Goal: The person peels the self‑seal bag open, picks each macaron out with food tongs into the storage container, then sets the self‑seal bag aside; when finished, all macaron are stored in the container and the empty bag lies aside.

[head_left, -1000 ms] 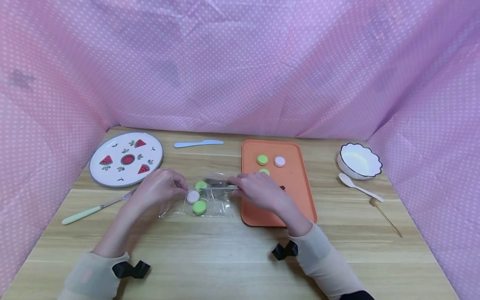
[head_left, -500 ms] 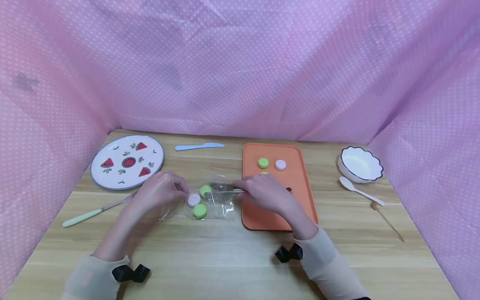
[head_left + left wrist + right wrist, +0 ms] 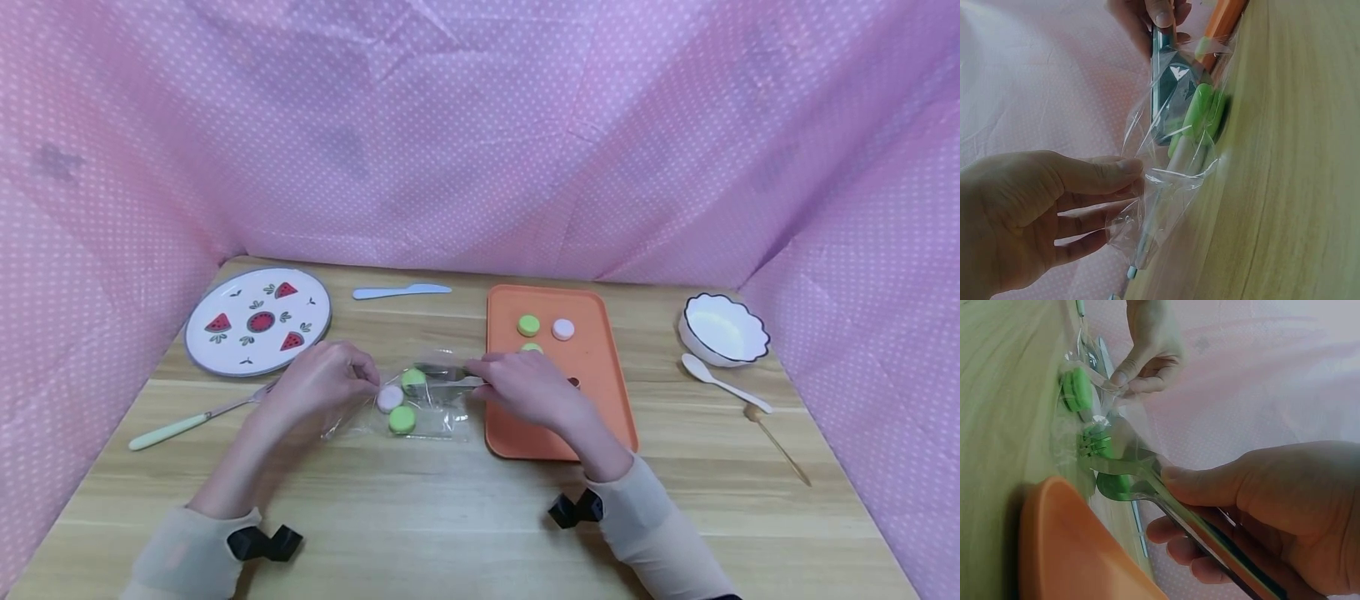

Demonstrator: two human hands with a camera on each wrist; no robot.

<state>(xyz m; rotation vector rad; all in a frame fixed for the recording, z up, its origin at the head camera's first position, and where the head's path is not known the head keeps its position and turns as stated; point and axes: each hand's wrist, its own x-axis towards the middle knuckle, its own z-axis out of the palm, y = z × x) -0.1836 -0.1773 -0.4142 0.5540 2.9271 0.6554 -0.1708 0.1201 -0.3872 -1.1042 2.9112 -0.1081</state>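
My left hand (image 3: 322,379) pinches the edge of a clear plastic bag (image 3: 442,425) between thumb and fingertips. Two green macarons (image 3: 402,419) and a pale pink macaron (image 3: 390,398) lie inside it. From the other side, my right hand (image 3: 528,387) holds a pair of metal serving tongs (image 3: 1191,531), one arm fork-shaped and the other broad and flat. Their ends reach into the bag's mouth, at the upper green macaron (image 3: 1113,481), with the tines overlapping it in the right wrist view. The left wrist view shows the flat blade (image 3: 1175,100) through the plastic.
Right of the bag is an orange tray (image 3: 600,417) bearing several macarons, partly hidden by my right hand. A watermelon plate (image 3: 217,287) and fork (image 3: 168,431) lie left, a blue knife (image 3: 401,291) behind. A white bowl (image 3: 723,329), spoon (image 3: 723,383) and thin gold stick (image 3: 780,446) stand right.
My right hand and the tongs have shifted slightly right, and the upper green macaron has moved slightly right inside the bag. The left hand keeps its pinch on the bag's edge.
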